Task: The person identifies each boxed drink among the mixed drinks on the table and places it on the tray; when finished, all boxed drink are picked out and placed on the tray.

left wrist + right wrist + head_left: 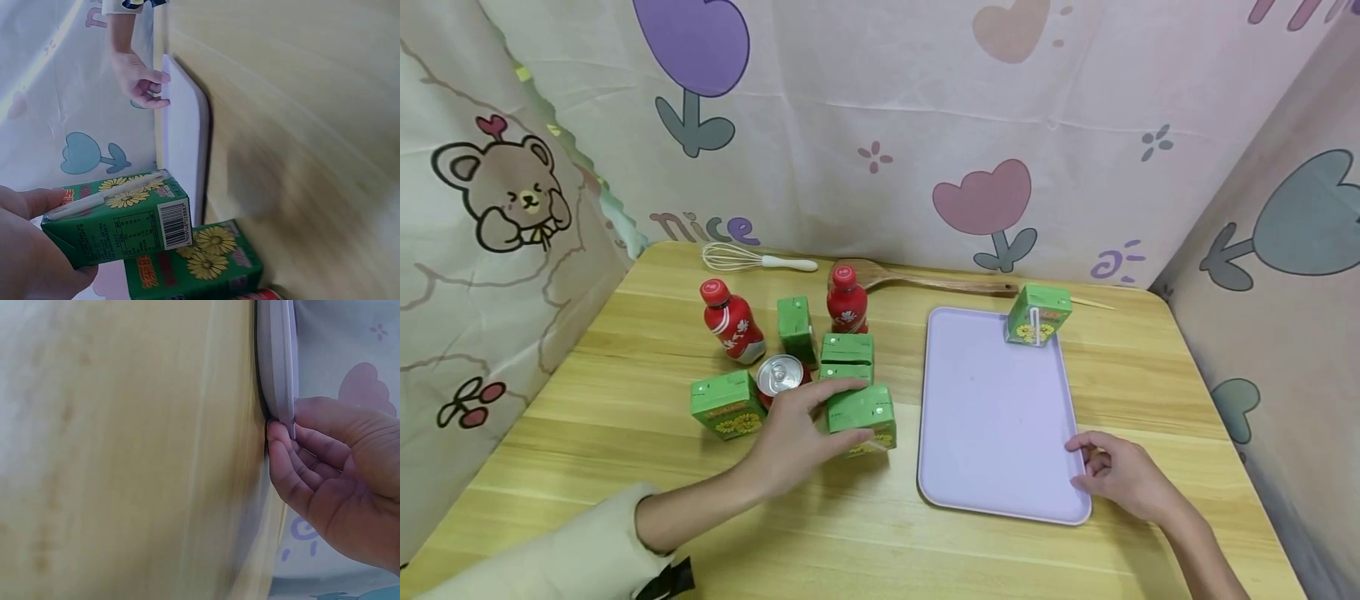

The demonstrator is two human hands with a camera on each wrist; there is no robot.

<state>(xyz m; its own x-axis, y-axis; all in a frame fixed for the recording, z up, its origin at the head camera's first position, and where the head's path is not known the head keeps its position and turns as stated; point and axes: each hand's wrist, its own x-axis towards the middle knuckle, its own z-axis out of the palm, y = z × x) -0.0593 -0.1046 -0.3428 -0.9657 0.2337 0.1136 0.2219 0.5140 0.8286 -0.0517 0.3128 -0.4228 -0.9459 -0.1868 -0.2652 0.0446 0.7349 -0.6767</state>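
My left hand [788, 442] grips a green drink carton [862, 408] with yellow flowers, thumb on one side and fingers on the other. In the left wrist view this carton [134, 228] shows its wrapped straw and a barcode, and another flowered carton [215, 256] sits just behind it. The lilac tray [992, 417] lies flat on the table to the right. At the tray's lower right edge, my right hand [1126, 479] pinches the rim between thumb and curled fingers, as the right wrist view shows. One carton [1037, 315] stands at the tray's upper right corner.
Left of the tray stand two red bottles [733, 323], a can [780, 375] and more green cartons [727, 404]. A whisk [760, 259] and a wooden spoon [925, 279] lie along the back edge, before a patterned cloth [850, 125].
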